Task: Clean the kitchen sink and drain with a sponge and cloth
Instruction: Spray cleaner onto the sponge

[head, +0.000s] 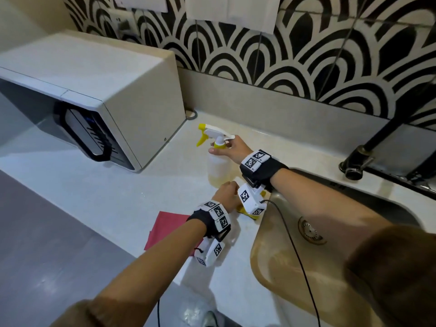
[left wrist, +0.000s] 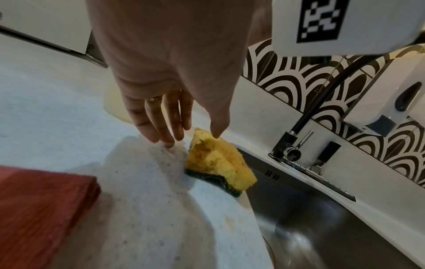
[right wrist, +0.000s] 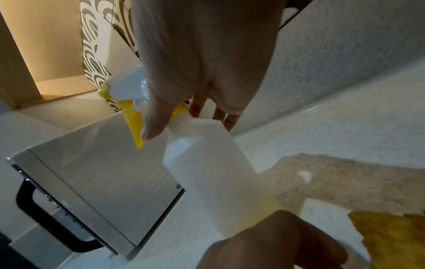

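Risk of toppling applies to the translucent yellow-triggered spray bottle beside the steel sink: the right hand only loosely encircles its neck, while the left hand, fingers extended, hovers over the yellow-green sponge on the tabletop.

A home kitchen — microwave on the counter, steel sink, patterned tiles.
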